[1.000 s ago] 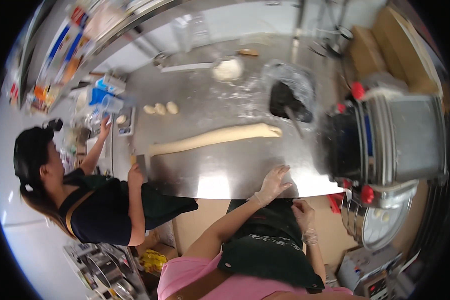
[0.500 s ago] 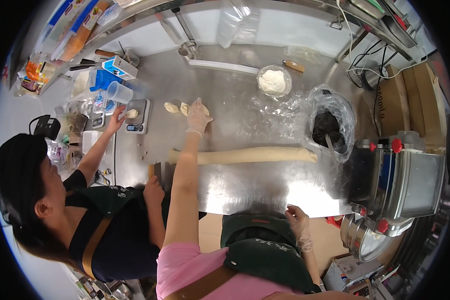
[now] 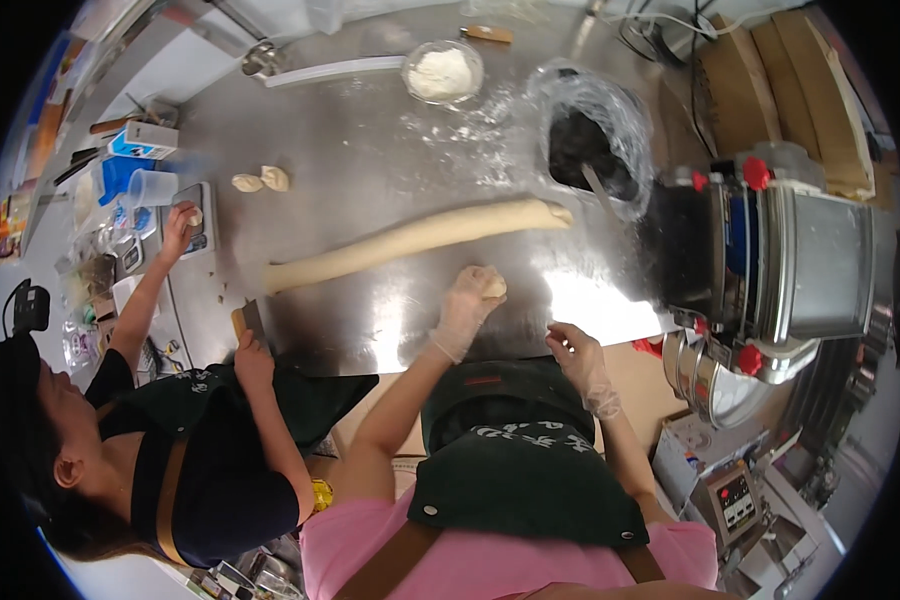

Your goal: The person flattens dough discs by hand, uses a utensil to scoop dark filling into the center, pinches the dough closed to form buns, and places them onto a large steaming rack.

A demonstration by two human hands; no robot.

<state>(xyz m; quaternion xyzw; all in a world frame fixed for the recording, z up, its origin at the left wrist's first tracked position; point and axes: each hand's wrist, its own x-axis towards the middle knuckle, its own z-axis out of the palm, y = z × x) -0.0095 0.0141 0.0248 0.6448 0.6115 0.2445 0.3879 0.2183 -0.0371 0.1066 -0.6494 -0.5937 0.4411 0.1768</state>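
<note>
My left hand (image 3: 467, 302), in a clear plastic glove, is closed round a small piece of dough (image 3: 494, 287) above the near part of the steel table. My right hand (image 3: 578, 358), also gloved, is near the table's front edge with loosely bent fingers apart and nothing visible in them. Beyond my left hand a long roll of pale dough (image 3: 420, 239) lies slantwise across the table. Two small dough pieces (image 3: 262, 180) lie together farther to the left.
At the left a co-worker's hand (image 3: 178, 228) has dough at a scale (image 3: 202, 205); their other hand holds a scraper (image 3: 243, 319). A flour bowl (image 3: 442, 73) and a plastic-lined container of dark filling (image 3: 582, 150) stand farther back. A roller machine (image 3: 770, 260) is at right.
My left hand has drawn back from the dough pieces at the far left, bringing one toward me. The view has turned and shifted. My right hand stays near the front edge.
</note>
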